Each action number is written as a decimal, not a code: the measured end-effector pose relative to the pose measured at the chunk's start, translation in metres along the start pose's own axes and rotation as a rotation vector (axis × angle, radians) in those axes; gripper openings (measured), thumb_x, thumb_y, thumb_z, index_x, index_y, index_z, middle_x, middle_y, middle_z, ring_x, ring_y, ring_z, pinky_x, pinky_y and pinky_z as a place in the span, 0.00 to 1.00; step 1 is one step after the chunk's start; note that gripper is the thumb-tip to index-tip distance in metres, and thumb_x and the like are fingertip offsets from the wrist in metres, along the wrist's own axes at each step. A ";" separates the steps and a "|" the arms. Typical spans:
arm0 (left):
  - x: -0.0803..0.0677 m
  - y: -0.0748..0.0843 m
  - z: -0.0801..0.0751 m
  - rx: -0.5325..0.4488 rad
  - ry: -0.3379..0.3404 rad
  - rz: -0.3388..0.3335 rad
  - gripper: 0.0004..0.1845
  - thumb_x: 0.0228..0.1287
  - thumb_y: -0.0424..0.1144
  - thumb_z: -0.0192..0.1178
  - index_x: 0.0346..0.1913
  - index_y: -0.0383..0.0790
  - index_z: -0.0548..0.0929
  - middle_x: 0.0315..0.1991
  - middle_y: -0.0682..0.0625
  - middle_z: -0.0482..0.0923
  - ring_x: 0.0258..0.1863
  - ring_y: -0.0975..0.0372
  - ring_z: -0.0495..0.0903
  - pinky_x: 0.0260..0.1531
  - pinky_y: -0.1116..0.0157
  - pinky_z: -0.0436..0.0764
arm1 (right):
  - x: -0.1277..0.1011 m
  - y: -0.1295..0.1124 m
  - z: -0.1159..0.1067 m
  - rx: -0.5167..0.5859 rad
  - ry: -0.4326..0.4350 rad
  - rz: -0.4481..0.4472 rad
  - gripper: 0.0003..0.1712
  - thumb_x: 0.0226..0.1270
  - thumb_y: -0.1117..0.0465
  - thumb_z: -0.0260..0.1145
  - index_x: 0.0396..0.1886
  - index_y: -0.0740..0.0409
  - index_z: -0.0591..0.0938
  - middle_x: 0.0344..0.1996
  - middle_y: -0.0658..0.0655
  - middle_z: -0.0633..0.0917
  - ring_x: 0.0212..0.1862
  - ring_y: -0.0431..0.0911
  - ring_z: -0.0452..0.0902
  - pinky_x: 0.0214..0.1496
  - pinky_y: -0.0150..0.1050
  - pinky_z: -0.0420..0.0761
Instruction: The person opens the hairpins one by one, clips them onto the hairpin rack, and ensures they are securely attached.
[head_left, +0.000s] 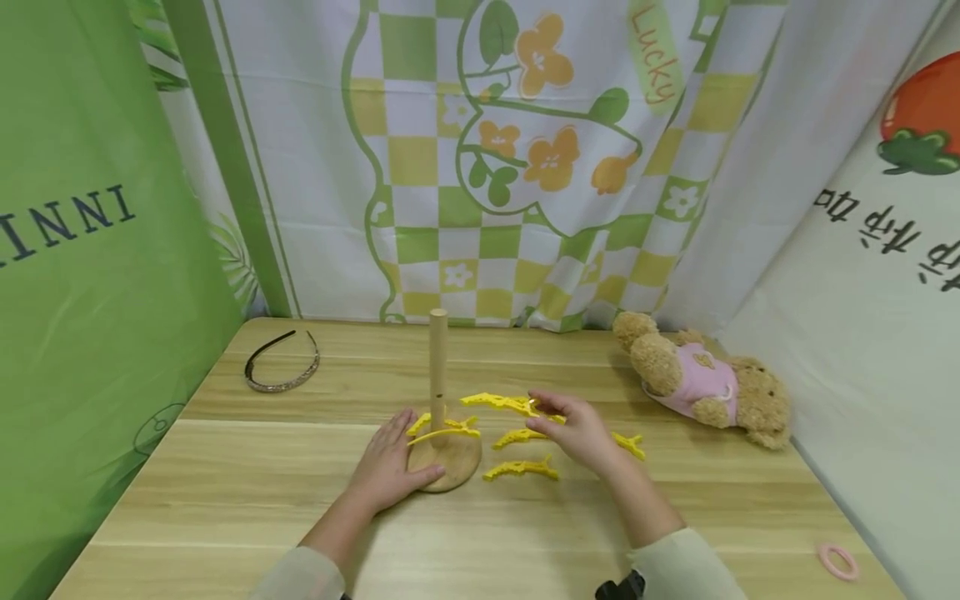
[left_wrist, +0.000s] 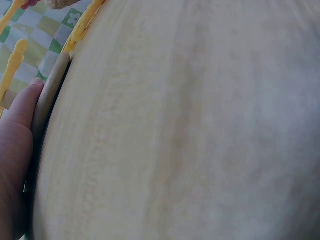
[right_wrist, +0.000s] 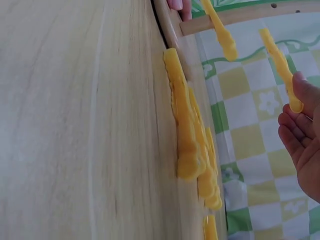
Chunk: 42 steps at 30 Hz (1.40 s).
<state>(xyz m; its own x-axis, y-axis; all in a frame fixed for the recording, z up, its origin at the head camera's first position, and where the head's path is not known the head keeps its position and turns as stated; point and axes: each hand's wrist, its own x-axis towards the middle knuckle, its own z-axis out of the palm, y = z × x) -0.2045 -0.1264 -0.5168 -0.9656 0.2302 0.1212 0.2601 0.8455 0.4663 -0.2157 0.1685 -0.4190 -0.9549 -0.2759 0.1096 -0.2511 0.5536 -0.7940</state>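
A wooden stand with an upright post (head_left: 438,358) on a round base (head_left: 459,467) is on the table. My left hand (head_left: 390,467) rests at the base's left side, fingers extended along it and thumb lying over its front edge. Yellow alligator hair clips (head_left: 450,432) are at the lower post. To the right of the post, my right hand (head_left: 573,429) pinches another yellow hair clip (right_wrist: 280,62) by one end, thumb against fingers, its other end pointing toward the post. Below that hand, more yellow clips (head_left: 521,469) lie on the tabletop, some partly hidden by the hand.
A glittery headband (head_left: 282,386) lies at the back left of the table (head_left: 247,500). A teddy bear in a pink shirt (head_left: 705,379) lies at the back right. Near the right front edge is a pink ring (head_left: 837,562). Printed curtains (head_left: 517,250) hang behind the table.
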 end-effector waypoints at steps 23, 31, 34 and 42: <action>0.000 0.002 0.000 0.010 -0.021 -0.015 0.53 0.43 0.73 0.47 0.67 0.41 0.48 0.69 0.49 0.43 0.68 0.57 0.43 0.67 0.56 0.45 | 0.031 -0.022 0.045 -0.129 -0.105 -0.001 0.18 0.57 0.48 0.57 0.49 0.38 0.75 0.44 0.45 0.81 0.43 0.40 0.76 0.41 0.35 0.79; 0.000 0.000 0.000 -0.006 -0.020 -0.016 0.53 0.43 0.73 0.46 0.67 0.41 0.48 0.68 0.48 0.44 0.68 0.56 0.44 0.67 0.55 0.46 | 0.036 -0.026 0.055 -0.102 -0.175 0.015 0.21 0.57 0.45 0.55 0.52 0.39 0.73 0.48 0.44 0.78 0.46 0.38 0.76 0.46 0.37 0.78; 0.000 0.000 -0.001 -0.008 -0.020 -0.026 0.53 0.42 0.73 0.46 0.67 0.41 0.48 0.68 0.46 0.45 0.68 0.55 0.44 0.67 0.55 0.45 | 0.037 -0.027 0.059 -0.140 -0.184 -0.009 0.24 0.56 0.44 0.55 0.53 0.42 0.73 0.49 0.44 0.78 0.48 0.39 0.75 0.47 0.37 0.78; 0.002 -0.002 0.002 0.006 -0.003 -0.001 0.53 0.42 0.74 0.46 0.67 0.45 0.48 0.68 0.48 0.48 0.67 0.55 0.45 0.67 0.55 0.45 | 0.036 -0.028 0.063 -0.181 -0.188 -0.022 0.26 0.55 0.45 0.56 0.54 0.47 0.73 0.51 0.45 0.77 0.53 0.42 0.72 0.50 0.40 0.77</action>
<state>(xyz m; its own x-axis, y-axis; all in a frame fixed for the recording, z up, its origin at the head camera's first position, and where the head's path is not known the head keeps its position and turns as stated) -0.2075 -0.1267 -0.5196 -0.9659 0.2305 0.1178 0.2588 0.8487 0.4612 -0.2332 0.0933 -0.4309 -0.9069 -0.4214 -0.0013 -0.3116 0.6726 -0.6712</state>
